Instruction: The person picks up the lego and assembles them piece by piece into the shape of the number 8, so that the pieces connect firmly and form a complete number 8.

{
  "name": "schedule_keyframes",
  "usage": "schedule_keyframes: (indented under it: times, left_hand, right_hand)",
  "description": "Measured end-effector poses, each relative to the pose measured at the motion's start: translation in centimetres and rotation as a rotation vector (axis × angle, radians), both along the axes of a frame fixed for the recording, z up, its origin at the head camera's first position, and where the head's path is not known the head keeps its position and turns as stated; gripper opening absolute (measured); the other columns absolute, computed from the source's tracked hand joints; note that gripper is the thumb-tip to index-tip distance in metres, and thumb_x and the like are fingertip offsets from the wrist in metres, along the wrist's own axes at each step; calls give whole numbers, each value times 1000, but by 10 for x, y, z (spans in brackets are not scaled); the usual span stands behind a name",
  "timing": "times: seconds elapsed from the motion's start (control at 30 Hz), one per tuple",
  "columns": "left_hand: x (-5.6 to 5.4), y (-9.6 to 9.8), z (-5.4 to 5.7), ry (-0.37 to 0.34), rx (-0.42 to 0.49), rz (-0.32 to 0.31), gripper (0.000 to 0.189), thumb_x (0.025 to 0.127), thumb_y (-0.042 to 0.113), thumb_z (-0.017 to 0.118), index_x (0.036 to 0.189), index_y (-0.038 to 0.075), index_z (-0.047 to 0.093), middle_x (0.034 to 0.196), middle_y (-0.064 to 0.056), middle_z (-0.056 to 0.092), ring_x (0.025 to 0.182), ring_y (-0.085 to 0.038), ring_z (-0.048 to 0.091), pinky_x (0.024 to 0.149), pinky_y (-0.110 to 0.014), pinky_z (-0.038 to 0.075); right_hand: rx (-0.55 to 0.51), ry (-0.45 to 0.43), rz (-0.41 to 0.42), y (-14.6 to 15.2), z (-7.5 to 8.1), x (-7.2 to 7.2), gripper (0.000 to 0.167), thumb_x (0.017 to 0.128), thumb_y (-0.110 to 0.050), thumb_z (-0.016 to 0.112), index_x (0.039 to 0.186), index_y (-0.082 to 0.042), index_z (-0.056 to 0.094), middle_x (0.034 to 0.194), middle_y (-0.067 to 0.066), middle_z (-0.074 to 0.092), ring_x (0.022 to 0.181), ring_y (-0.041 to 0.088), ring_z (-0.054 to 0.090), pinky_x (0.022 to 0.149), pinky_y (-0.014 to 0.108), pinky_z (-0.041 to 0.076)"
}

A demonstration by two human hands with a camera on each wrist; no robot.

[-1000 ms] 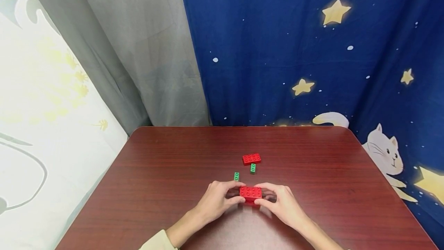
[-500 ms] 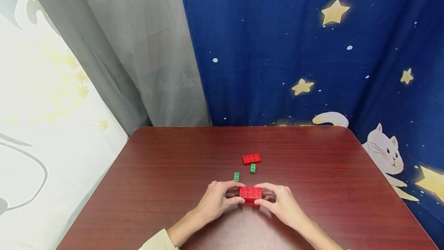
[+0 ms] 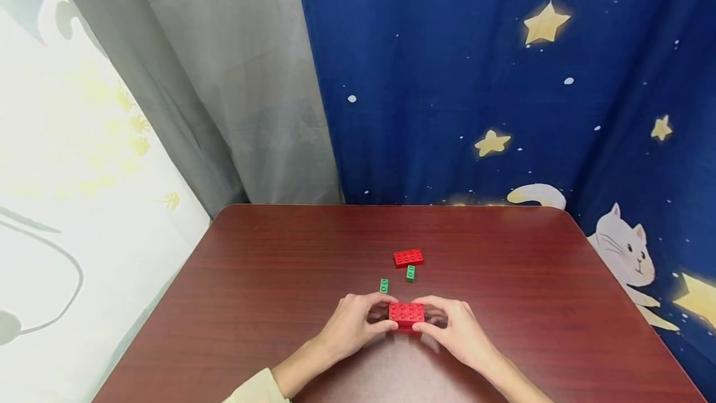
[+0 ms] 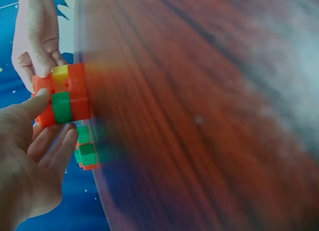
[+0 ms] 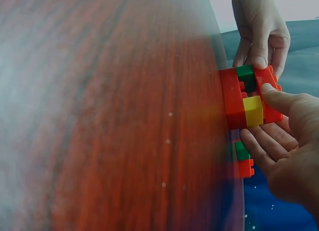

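Note:
A small stack of toy building bricks stands on the table between both hands. Its top is a red eight-stud brick (image 3: 406,313), pinched at the left end by my left hand (image 3: 355,323) and at the right end by my right hand (image 3: 458,331). Under it, the left wrist view shows a green brick (image 4: 62,107) and a yellow brick (image 4: 60,72) side by side, with a gap between them. Both rest on a lower red brick (image 4: 79,89). Thumbs lie on the near side; the far fingertips are partly hidden behind the stack.
Beyond the hands lie two small green two-stud bricks (image 3: 411,273) and another red eight-stud brick (image 3: 408,258). One green brick (image 3: 383,285) is close to the left fingers. The dark red-brown table (image 3: 268,266) ends at curtains behind.

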State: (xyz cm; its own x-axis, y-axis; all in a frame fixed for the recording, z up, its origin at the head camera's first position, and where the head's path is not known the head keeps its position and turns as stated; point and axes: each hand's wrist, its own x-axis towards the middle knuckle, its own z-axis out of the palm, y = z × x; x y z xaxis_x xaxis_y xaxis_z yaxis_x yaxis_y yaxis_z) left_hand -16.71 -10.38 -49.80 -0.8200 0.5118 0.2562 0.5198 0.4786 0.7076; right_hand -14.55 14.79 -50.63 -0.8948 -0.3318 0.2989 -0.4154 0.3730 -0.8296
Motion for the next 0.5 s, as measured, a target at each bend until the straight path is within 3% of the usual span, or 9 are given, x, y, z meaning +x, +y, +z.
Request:
schedule_keyframes:
  times: [0.2,0.5]
  left_hand:
    - [0,1,1,22,-10,-8,45,90,31,88,129,14,75,116,9,77,104,1,71,89,-27,60]
    - [-1,2,1,-4,54,17,35,89,29,88,121,19,80,108,10,79,97,4,71,79,-22,59]
  right_hand:
    - [-7,-4,-3,1,-1,1,29,88,-10,87,116,-10,77,103,6,80,88,11,76,79,36,65]
    - [-4,-21,8,1,1,0,30,89,-12,87,117,-11,77,108,7,80,90,13,77,79,33,64]
